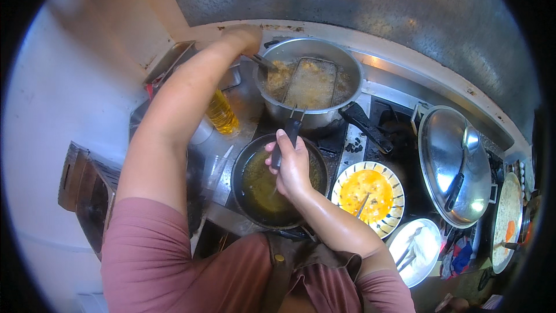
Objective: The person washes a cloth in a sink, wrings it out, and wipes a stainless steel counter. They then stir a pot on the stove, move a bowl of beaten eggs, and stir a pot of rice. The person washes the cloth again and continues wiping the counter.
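Observation:
My right hand point(292, 163) grips the black handle point(294, 127) of a rectangular wire frying basket point(335, 76). The basket sits in bubbling oil inside a deep metal pot point(355, 89). At the pot's far left rim, my left hand point(245, 37), blurred, holds a metal utensil point(263, 61) that looks like tongs. Its tip reaches golden frying pieces point(279, 81) at the pot's left side. Below my right hand lies a dark frying pan point(238, 198) with oil in it. A striped bowl point(340, 177) of beaten egg point(369, 189) with a utensil stands right of the pan.
A bottle of yellow oil point(222, 113) stands left of the pot, partly behind my left arm. The pot's black handle point(367, 126) juts right. Further right are a lidded pan point(443, 152) with a ladle point(462, 169) on top, a white bowl point(423, 265) holding utensils, and a round tray point(506, 208).

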Demonstrator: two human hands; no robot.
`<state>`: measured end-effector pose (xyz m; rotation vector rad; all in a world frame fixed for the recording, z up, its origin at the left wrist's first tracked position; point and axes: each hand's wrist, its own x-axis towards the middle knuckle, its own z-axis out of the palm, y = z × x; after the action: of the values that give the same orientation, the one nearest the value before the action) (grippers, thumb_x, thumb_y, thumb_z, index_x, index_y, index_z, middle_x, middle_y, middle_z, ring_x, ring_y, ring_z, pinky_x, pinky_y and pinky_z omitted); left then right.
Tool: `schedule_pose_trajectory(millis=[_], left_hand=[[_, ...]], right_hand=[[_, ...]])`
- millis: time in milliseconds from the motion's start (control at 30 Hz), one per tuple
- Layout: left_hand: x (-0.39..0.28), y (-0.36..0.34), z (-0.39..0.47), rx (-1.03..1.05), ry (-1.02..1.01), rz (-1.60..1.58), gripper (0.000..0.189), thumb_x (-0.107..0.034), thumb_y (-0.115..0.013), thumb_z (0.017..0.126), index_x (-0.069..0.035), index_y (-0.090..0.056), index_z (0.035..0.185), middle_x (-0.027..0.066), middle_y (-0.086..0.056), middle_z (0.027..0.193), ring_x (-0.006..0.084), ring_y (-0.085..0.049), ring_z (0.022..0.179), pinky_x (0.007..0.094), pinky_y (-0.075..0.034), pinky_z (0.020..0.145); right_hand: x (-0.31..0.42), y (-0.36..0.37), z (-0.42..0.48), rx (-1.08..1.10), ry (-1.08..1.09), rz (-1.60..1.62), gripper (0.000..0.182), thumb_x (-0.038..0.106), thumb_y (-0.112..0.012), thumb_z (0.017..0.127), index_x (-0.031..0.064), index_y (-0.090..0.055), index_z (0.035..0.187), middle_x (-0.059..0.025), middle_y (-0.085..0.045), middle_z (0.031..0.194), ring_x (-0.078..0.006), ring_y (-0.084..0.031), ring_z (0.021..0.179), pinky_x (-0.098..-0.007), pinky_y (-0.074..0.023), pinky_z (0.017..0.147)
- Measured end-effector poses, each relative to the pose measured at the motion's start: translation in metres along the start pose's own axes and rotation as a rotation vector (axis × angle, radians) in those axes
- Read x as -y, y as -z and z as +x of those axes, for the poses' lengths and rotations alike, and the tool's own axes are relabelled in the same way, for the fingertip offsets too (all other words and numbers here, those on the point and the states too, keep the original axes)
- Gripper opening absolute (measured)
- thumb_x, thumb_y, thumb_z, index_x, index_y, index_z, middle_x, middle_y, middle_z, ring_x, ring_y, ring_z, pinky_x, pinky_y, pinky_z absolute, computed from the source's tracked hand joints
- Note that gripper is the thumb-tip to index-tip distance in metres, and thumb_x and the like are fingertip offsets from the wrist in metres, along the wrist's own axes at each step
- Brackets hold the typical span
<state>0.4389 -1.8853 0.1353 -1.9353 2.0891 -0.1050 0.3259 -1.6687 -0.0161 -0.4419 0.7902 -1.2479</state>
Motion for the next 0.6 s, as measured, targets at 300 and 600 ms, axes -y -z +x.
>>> schedule_pose_trajectory(millis=[300, 600], left_hand=[[0.014, 0.022, -0.008, 0.028, -0.029, 0.032, 0.022, -0.004, -0.057, 0.080, 0.000, -0.066, 0.099, 0.0143, -0.069, 0.093, 0.0233, -0.068, 0.074, 0.0360, -0.054, 0.064], [-0.017, 0.017, -0.010, -0.178, -0.101, 0.166, 0.027, -0.015, -0.060, 0.082, -0.007, -0.067, 0.107, 0.0135, -0.068, 0.104, 0.0270, -0.066, 0.095, 0.0402, -0.052, 0.080]], right_hand=[[-0.002, 0.001, 0.003, 0.013, -0.011, -0.019, 0.023, 0.027, -0.055, 0.094, 0.0080, -0.044, 0.098, -0.0058, -0.057, 0.074, -0.0123, -0.051, 0.051, -0.0215, -0.0334, 0.039], [0.005, 0.000, 0.014, 0.120, -0.151, -0.088, 0.025, 0.028, -0.056, 0.093, 0.0064, -0.043, 0.098, -0.0080, -0.056, 0.070, -0.0125, -0.047, 0.044, -0.0219, -0.0362, 0.038]])
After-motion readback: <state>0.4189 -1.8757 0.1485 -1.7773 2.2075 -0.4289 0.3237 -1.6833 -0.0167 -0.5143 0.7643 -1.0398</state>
